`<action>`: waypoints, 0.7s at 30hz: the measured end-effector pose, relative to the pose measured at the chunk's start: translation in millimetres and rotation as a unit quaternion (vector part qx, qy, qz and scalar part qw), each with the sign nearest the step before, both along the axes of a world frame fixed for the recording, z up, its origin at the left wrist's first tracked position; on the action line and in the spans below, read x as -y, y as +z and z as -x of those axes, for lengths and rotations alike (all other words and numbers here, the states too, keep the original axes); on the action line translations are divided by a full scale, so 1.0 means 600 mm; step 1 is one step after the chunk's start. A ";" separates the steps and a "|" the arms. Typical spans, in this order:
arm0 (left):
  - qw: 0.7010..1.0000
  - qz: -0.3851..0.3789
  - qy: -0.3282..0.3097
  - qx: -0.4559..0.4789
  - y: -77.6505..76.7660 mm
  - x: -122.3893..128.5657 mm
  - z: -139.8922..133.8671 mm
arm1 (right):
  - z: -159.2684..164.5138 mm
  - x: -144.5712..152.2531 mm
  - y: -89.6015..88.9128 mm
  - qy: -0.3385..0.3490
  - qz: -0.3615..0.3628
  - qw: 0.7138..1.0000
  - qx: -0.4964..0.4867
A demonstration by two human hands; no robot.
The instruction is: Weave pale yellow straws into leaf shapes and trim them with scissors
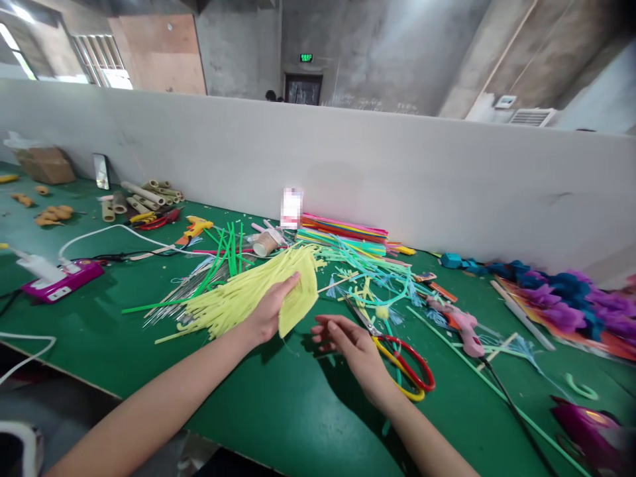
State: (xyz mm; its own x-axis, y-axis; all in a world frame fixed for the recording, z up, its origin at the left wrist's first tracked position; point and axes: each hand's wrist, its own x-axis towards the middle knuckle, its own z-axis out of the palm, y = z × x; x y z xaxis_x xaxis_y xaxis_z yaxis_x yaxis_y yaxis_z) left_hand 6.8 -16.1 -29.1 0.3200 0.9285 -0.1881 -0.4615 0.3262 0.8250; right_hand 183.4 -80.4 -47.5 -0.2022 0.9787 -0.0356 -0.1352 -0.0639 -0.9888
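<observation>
My left hand [271, 308] is closed round a flat, pale yellow fuzzy piece [301, 298], its thumb lying over the top face. The piece tapers to a point at its lower end. Behind and left of that hand spreads a bundle of yellow pipe cleaners [223, 298]; I cannot tell whether the piece is joined to it. To the right, my right hand [348, 341] hovers above the green table, fingers loosely bent and apart, with nothing in them. Beside its wrist lie scissors [410, 364] with red and yellow handles, partly hidden by the hand.
Around the work lie green pipe cleaners [231, 252], turquoise ones [368, 258] and a pink glue gun [467, 331]. A yellow glue gun [197, 226], bamboo tubes [149, 195] and a purple power strip [64, 281] are leftward. A white partition [348, 165] stands behind the table.
</observation>
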 end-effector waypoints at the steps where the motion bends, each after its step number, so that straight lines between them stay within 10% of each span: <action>1: 0.999 0.012 -0.030 -0.013 0.001 0.002 0.001 | -0.001 -0.003 -0.001 -0.015 0.023 0.999 -0.024; 10: 0.958 -0.004 -0.230 -0.171 0.005 0.011 0.007 | -0.023 -0.016 0.004 0.060 0.146 0.968 -0.196; 21: 0.982 -0.051 -0.058 -0.173 -0.020 -0.024 0.026 | -0.032 -0.024 -0.001 -0.066 0.066 0.988 -0.127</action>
